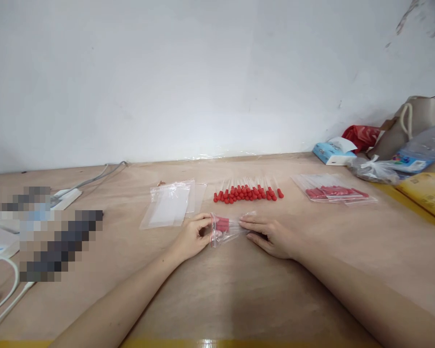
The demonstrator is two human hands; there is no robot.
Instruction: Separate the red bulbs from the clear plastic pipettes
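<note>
Between my hands, just above or on the table, is a clear zip bag [223, 232] with several red-bulbed droppers [223, 223] inside, bulbs toward the left. My left hand [195, 237] pinches the bag's zip end. On the other end, my right hand [271, 237] grips the plastic between thumb and fingers. Behind the bag lies a row of loose droppers [246, 192] with red rubber bulbs and clear stems pointing away. Flat empty zip bags [170, 203] lie beyond my left hand. Filled bags of droppers [335, 192] rest to the right.
At the far right stand a blue tissue pack [333, 152], a paper bag [413, 121], a plastic bottle [426, 147], a knotted plastic bag [373, 168] and a yellow packet [427, 195]. Cables [94, 181] and a white power strip [67, 198] lie left, beside a blurred-out dark object [63, 246].
</note>
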